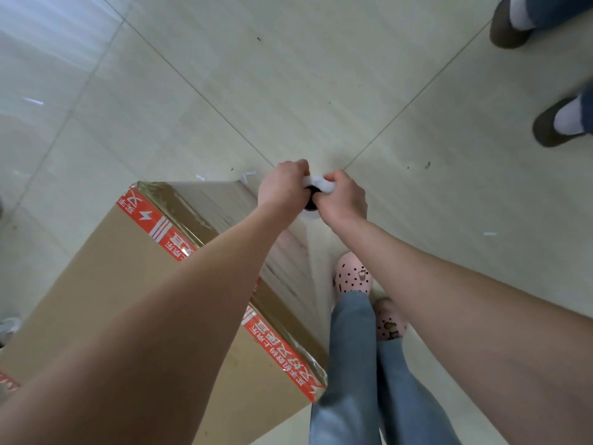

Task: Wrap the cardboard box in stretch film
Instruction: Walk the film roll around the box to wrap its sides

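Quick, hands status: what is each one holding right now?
Left hand: closed, gripping the top of the film roll.
Right hand: closed, gripping the same roll top.

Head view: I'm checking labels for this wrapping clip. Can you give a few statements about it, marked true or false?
1. The left hand and right hand both grip the roll's top. True.
2. Film already covers a side of the box. True.
3. The box has blue tape. False: the tape is red with white print.
4. The wearer is barefoot. False: pink clogs are worn.
5. No one else is near. False: another person's dark shoes show at the top right.
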A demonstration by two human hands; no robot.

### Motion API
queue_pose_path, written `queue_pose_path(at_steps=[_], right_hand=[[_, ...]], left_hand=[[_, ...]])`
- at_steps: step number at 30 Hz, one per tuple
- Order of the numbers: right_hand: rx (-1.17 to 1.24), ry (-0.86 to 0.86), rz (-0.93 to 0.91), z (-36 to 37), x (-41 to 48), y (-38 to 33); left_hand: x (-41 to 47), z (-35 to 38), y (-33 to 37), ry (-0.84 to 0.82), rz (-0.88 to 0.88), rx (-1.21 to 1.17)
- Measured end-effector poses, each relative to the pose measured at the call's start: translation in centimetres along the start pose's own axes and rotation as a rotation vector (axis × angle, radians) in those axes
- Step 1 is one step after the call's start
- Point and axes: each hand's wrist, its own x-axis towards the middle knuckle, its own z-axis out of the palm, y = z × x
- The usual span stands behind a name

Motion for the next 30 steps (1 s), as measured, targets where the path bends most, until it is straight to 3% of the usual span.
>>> queue_pose_path(at_steps=[4, 7, 9, 15, 19, 24, 30], right_hand=[[-0.063, 0.043, -0.099, 0.9, 0.5, -1.9], [-0.147, 0.028, -0.126, 1.5, 0.7, -2.9], [-0.192, 0.022, -0.147, 1.6, 0.8, -3.4], [-0.224, -0.018, -0.159, 1.3, 1.1, -4.4], [-0.229, -0.031, -0.157, 1.0, 1.7, -4.4], [-0.323, -0.099, -0.197, 0.8, 2.5, -5.5], [-0.322, -0.146, -0.159, 0.9, 3.4, -7.6]], left_hand=[[-0.2, 0.6, -2.1, 0.108, -0.352, -0.429], [-0.6, 0.5, -2.7, 0.055, -0.499, -0.591], [-0.7, -0.1, -2.8, 0.01, -0.451, -0.501], [0.3, -2.1, -2.0, 0.033, -0.029, 0.006], [1.4, -2.9, -1.3, 0.022, 0.041, 0.19], [2.6, -3.4, -1.7, 0.016, -0.044, 0.091], [3.4, -4.2, -3.9, 0.109, -0.395, -0.266]])
